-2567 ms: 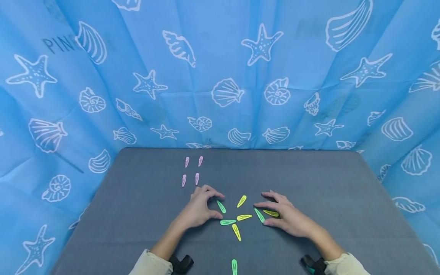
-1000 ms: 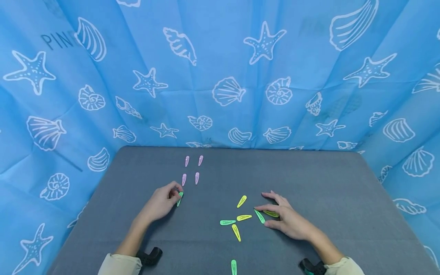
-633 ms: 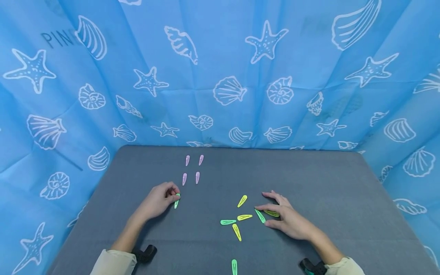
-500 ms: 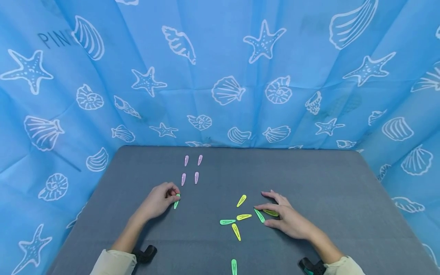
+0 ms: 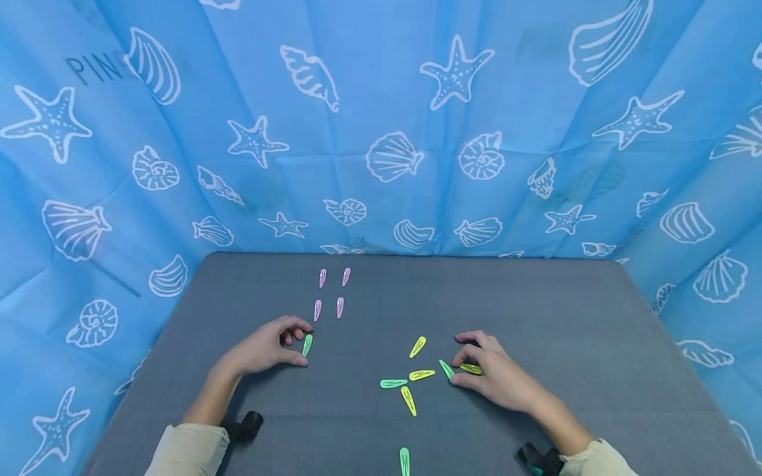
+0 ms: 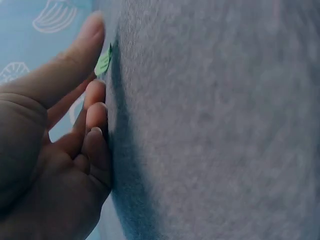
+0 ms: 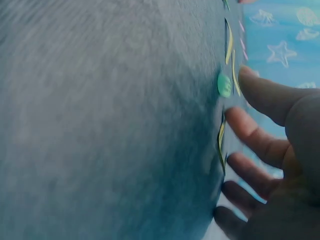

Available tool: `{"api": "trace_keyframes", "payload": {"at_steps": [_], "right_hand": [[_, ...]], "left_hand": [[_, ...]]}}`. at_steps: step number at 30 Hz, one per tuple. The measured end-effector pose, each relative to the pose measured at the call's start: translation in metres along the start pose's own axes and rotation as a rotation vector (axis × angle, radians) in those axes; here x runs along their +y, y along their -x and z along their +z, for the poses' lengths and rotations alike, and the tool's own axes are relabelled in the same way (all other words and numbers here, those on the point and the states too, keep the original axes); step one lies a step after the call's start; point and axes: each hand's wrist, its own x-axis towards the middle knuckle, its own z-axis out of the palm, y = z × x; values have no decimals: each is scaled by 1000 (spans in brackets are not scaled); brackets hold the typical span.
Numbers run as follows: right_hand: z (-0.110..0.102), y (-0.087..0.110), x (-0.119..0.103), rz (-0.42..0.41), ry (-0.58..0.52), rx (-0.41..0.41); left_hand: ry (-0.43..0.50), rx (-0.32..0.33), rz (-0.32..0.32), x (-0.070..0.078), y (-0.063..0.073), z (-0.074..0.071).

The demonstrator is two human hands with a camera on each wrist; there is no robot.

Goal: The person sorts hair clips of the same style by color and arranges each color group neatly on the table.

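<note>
1. Green snap hair clip (image 5: 307,345) lies on the grey surface (image 5: 565,317), just nearer the person than the near-left lilac clip (image 5: 318,310)
2. Left hand (image 5: 268,345) has thumb and index finger apart on either side of it, with no grip visible and contact hard to tell; a thumb dragging on lifting could skew the clip
3. Reaching forward, those fingers could knock the near-left lilac clip, being so near it
4. Right hand (image 5: 499,377), well to the right of the near-left lilac clip, has thumb and index finger apart at the tilted green clip (image 5: 446,369); so thin a clip could slip from a pinch taken at its very edge
5. Partly covered yellow clip (image 5: 470,368), farther right of that lilac clip, lies beneath the right hand's fingers, so curling them could drag it along too
</note>
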Motion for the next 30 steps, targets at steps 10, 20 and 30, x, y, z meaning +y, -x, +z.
{"api": "trace_keyframes", "payload": {"at_steps": [10, 20, 30], "right_hand": [[11, -5, -13, -26, 131, 99], [-2, -6, -15, -7, -107, 61], [4, -19, -32, 56, -134, 197]], "left_hand": [[-22, -27, 7, -2, 2, -3], [-37, -9, -20, -5, 2, 1], [-81, -13, 36, -5, -1, 3]]}}
